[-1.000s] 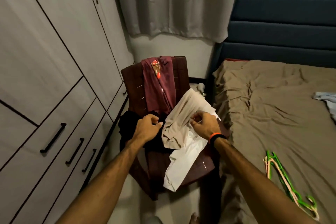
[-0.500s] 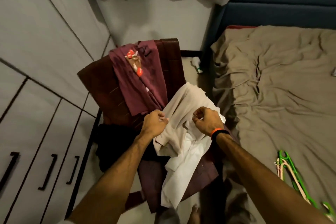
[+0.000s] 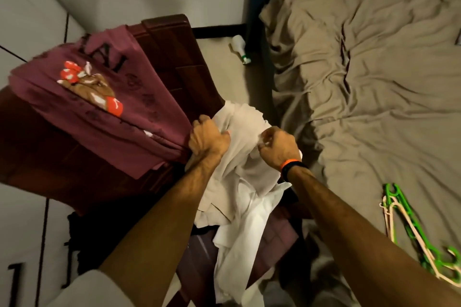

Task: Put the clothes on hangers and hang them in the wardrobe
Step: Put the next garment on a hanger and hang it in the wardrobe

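Since a moment ago the head camera has tipped further down and closer, and both hands have shifted up the pale garment toward the chair back. Left hand (image 3: 208, 143) is clenched around a bunch of the beige, thin fabric garment (image 3: 239, 157), its knuckles touching the hem of the maroon printed T-shirt (image 3: 104, 107). Right hand (image 3: 278, 147), with an orange and black wristband (image 3: 290, 166) on the wrist, pinches a small fold of the same beige garment between fingertips and thumb. Both hands are just beside each other, with the beige cloth bunched between them.

That beige garment lies on the seat of the dark reddish-brown plastic chair (image 3: 174, 57), on top of a white crumpled cloth (image 3: 239, 257) that spills down over the front edge of the seat. Draped over the chair back, the maroon T-shirt shows a brown animal print with red shapes and dark lettering. Dark black clothing (image 3: 82, 232) hangs at the left side of the chair.

To the right is a bed with a wrinkled grey-brown sheet (image 3: 374, 82). Near its lower right edge lies a small stack of green and pale pink plastic hangers (image 3: 411, 232), well apart from the hands. A white bottle with a green tip (image 3: 240, 48) lies on the floor between chair and bed. Pale wardrobe doors with black handles (image 3: 30, 244) stand at the left.
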